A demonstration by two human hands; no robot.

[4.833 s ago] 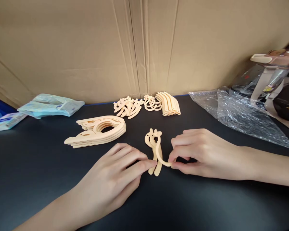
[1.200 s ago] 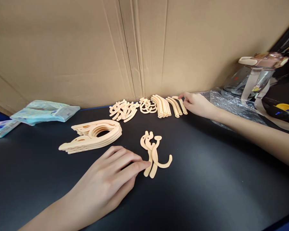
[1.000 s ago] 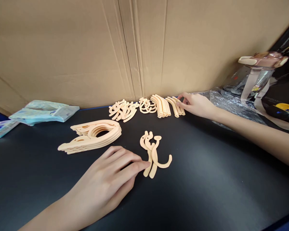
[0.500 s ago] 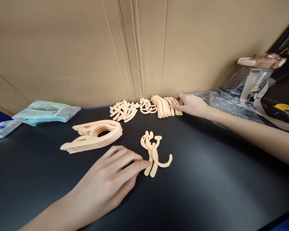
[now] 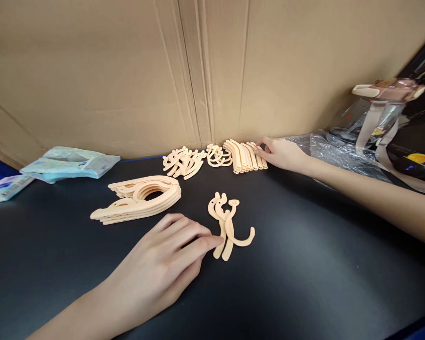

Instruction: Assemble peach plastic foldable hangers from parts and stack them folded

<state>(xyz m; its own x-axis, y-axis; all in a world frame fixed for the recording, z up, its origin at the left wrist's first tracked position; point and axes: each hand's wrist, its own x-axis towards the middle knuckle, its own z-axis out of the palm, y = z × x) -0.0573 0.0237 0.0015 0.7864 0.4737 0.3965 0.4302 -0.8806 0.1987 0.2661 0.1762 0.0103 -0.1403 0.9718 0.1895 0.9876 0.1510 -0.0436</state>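
My left hand (image 5: 163, 269) lies flat on the black table (image 5: 304, 264), fingers stretched out, its fingertips touching a small set of cream plastic hook pieces (image 5: 226, 224). My right hand (image 5: 281, 153) reaches to the back of the table. Its fingers are stretched against the right side of a row of curved cream strips (image 5: 244, 156) and press on them. It holds nothing. To the left of the strips lie a cluster of small rings (image 5: 217, 156) and a heap of small hooked parts (image 5: 182, 163).
A stack of cream hanger bodies (image 5: 141, 198) lies left of centre. Cardboard (image 5: 198, 71) walls the back. Light blue packets (image 5: 71, 158) rest at the far left. Crumpled clear plastic (image 5: 340, 151) and a glass jug with a pink lid (image 5: 378, 111) stand at the right.
My right hand left the hook pieces at the front and reached to the back row. Over the last second it pushed the loose right-hand strips leftward against the rest. My left hand stayed put.
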